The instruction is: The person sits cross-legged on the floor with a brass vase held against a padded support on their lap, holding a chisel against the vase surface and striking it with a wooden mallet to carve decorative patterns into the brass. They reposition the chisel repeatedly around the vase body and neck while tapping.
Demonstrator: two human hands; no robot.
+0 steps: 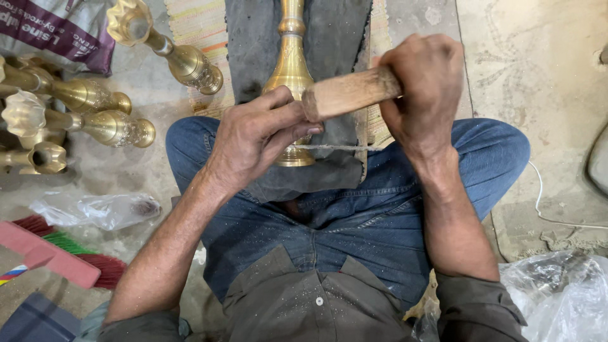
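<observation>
I sit cross-legged in blue jeans with a tall brass vase [291, 63] lying on a dark cloth [329, 38] over my lap, its round base toward me. My right hand [421, 95] is closed around a wooden handle [348, 93] held crosswise above the vase. My left hand [263, 136] pinches the near end of that handle and rests against the vase's lower body. A thin metal file or rod [339, 147] runs horizontally between my hands just above the vase's base.
Several finished brass vases [95, 120] lie on the floor at left, one more [168, 54] leaning near the cloth. Clear plastic bags lie at left [101, 209] and bottom right [557, 291]. A red-handled broom [57, 256] lies at lower left, a printed sack [57, 28] at top left.
</observation>
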